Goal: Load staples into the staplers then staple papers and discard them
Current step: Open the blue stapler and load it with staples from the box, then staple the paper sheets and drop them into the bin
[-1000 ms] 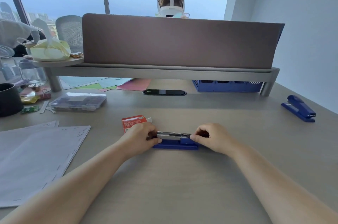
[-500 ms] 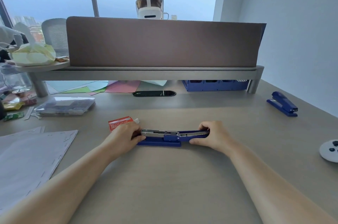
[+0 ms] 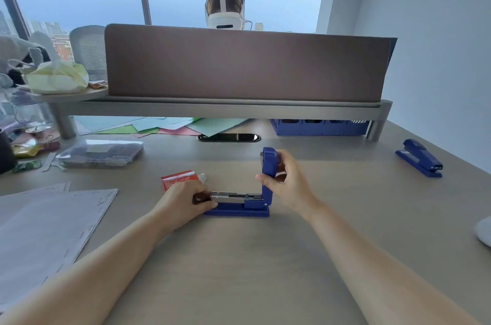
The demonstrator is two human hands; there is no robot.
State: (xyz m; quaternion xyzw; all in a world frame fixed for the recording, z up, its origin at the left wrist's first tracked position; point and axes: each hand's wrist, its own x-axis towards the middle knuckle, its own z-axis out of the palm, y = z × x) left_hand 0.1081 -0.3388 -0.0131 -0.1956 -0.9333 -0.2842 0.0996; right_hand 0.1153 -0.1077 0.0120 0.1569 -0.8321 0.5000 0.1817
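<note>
A blue stapler [image 3: 240, 210] lies on the desk in front of me with its lid [image 3: 269, 165] swung upright. Its metal staple channel [image 3: 236, 196] lies flat and exposed. My right hand [image 3: 288, 186] grips the raised lid from the right. My left hand [image 3: 186, 201] pinches the front end of the channel and base. A red staple box [image 3: 178, 178] lies just behind my left hand. White papers [image 3: 45, 229] are stacked at the left. A second blue stapler [image 3: 421, 158] rests shut at the far right.
A clear plastic case [image 3: 101, 152] sits at the back left, beside clutter and a dark cup. Coloured sheets [image 3: 170, 125] and a blue bin [image 3: 318, 127] lie under a raised shelf with a brown divider [image 3: 247, 64]. A person sits beyond it. A white object [image 3: 485, 230] shows at the right edge.
My right hand has swung the stapler lid from lying flat out to the right up to vertical. My left hand stays on the stapler's front end.
</note>
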